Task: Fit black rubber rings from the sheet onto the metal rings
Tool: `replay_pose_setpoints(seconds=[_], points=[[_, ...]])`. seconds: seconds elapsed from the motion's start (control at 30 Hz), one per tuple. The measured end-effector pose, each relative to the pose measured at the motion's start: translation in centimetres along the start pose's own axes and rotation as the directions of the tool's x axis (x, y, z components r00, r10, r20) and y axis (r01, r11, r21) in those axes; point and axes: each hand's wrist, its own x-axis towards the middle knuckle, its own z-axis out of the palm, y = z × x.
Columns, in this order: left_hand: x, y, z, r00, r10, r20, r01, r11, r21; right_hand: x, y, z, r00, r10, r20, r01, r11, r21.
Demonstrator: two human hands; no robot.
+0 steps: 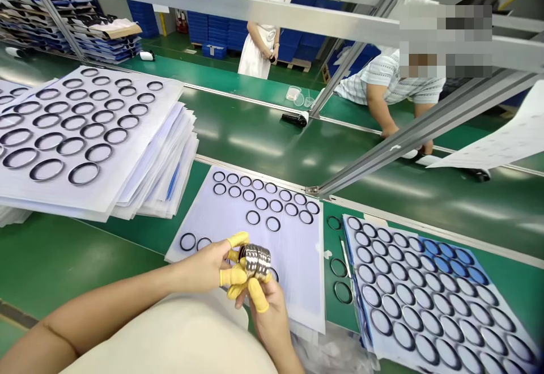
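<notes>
My left hand (208, 266) and my right hand (270, 311), both wearing yellow finger cots, are closed together around a small stack of shiny metal rings (256, 259). They hover over the near edge of a white sheet (293, 249) that carries rows of dark rings (263, 201) along its far side and two more at its left. The right hand supports the stack from below while the left hand pinches it from the side.
A tall stack of white sheets with large rings (85, 130) lies at left. A blue-backed sheet full of rings (429, 294) lies at right, with loose rings (340, 277) beside it. Metal frame bars (408, 141) cross overhead. Two other people stand across the green belt.
</notes>
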Motion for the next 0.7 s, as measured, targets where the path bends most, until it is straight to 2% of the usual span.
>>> replay_pose_setpoints(seconds=[0.17,0.27,0.33,0.5,0.7], points=[[-1.8,3.0,1.0,0.996,0.055,0.077,-0.062,0.994,0.089,-1.4,-2.2,0.0,0.972,-0.152,0.181,0.201,0.935,-0.292],[-2.2,3.9,1.3,0.982,0.085,0.17,-0.099,0.992,0.078,-1.7,-3.4,0.1,0.939,-0.25,0.235,0.329,0.852,-0.407],[-2.3,4.1,1.4,0.975,0.117,0.189,-0.14,0.984,0.109,-1.7,-4.0,0.2,0.922,-0.292,0.255,0.381,0.806,-0.454],[-2.4,3.7,1.2,0.963,0.188,0.194,-0.226,0.954,0.196,-1.7,-5.1,0.7,0.88,-0.363,0.307,0.472,0.75,-0.464],[-2.7,3.1,0.8,0.917,0.282,0.282,-0.343,0.918,0.198,-1.8,-5.2,0.6,0.787,-0.442,0.431,0.611,0.659,-0.439]])
